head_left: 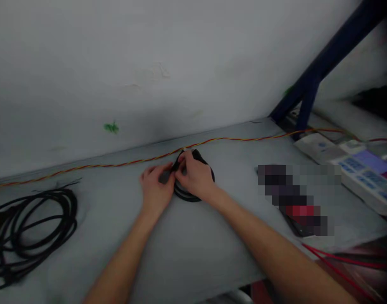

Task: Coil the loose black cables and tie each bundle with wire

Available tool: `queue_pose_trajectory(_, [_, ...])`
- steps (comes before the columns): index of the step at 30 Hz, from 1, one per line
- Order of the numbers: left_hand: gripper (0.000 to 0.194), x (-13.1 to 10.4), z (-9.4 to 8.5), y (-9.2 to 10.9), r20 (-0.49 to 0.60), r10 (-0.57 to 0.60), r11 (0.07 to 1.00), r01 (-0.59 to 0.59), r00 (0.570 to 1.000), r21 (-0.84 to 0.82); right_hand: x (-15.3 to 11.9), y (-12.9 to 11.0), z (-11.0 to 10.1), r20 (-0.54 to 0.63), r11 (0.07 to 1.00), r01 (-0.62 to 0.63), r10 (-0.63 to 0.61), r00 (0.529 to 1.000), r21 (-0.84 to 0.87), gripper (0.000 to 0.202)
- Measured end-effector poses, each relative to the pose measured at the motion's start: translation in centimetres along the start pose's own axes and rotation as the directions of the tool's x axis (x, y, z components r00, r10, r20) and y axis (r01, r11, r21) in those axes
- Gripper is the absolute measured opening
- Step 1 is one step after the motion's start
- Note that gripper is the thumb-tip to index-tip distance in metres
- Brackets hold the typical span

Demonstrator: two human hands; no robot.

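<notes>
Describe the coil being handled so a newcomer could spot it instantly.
Start at the grey tabletop and find the red-and-yellow wire along its back. Just in front, the left hand and right hand meet at a black coil. It is smaller and tighter than the loose black loops at far left.

A person's left hand [157, 185] and right hand [197, 174] meet, fingers bent, at the near-wall left edge of a small round coil of black cable [190, 198] on a grey tabletop [180, 257]. Behind runs a twisted red-and-yellow wire [231, 138]; leftward lies a larger, looser black cable coil [70, 207], well apart.
</notes>
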State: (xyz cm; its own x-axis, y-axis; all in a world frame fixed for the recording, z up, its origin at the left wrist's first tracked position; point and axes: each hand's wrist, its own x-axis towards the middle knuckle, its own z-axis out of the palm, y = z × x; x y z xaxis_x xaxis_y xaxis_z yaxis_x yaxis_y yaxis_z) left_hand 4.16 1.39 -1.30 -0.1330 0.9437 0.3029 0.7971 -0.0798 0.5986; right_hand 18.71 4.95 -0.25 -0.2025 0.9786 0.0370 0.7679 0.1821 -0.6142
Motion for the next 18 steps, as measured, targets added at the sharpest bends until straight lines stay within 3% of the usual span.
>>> queue_pose_trajectory(6, [0.022,-0.2,0.0,0.0,0.026,0.131,0.982,-0.133,0.991,0.137,0.2,0.8,0.5,-0.076,0.996,0.026,-0.020,0.997,0.082,0.027])
queue_pose_trajectory(14, [0.032,0.3,0.1,-0.7,0.016,0.075,0.997,-0.075,0.997,0.007,0.6,1.6,1.1,-0.185,0.988,0.074,-0.048,0.982,0.137,0.020])
queue_pose_trajectory(18, [0.024,0.1,-0.2,-0.5,0.057,0.183,0.970,-0.190,0.981,0.150,0.6,1.5,1.3,-0.224,0.973,0.135,-0.091,0.970,0.190,0.017])
